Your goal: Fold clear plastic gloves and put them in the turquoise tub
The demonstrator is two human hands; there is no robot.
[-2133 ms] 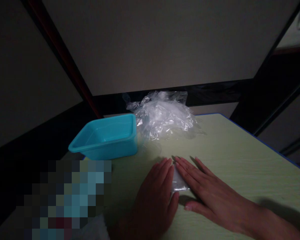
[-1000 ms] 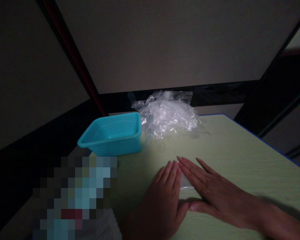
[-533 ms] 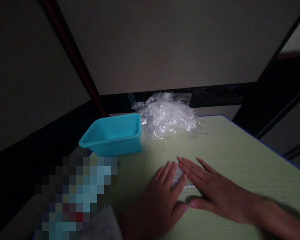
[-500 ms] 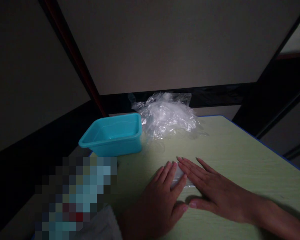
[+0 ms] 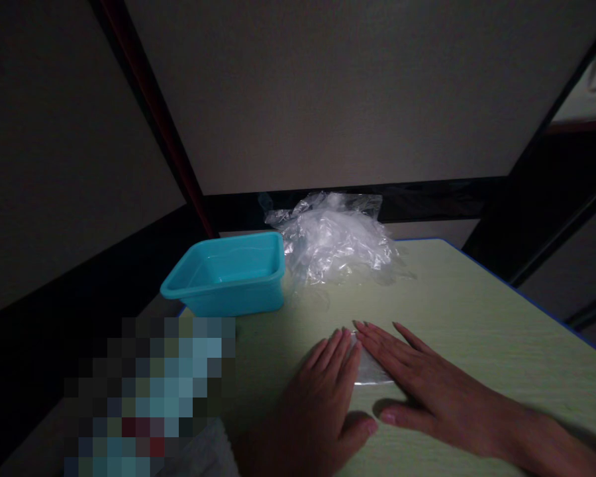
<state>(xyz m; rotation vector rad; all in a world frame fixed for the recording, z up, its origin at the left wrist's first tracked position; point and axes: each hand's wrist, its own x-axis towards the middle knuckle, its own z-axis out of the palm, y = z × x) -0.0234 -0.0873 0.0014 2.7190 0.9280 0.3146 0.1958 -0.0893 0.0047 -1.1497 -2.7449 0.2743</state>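
A small clear plastic bag (image 5: 370,370) lies flat on the pale green table, partly covered by both hands. My left hand (image 5: 322,397) rests palm down over its left side, fingers stretched out. From the right, my right hand (image 5: 417,377) lies flat across the bag's other side, its fingers extended and thumb apart. The fingertips of the two hands nearly meet at the bag's far edge. Neither hand grips anything; what lies under the palms is hidden.
Farther back sits a heap of crumpled clear plastic bags (image 5: 335,238). To its left stands a turquoise plastic basin (image 5: 226,298) at the table's edge. A pixelated patch (image 5: 163,391) blurs something at the left. The table (image 5: 477,318) has a blue edge, with a wall panel (image 5: 338,93) behind it.
My left hand's index finger has moved in beside the other fingers, exposing more of the bag's near edge. Both hands remain flat on it. The view has tilted slightly.
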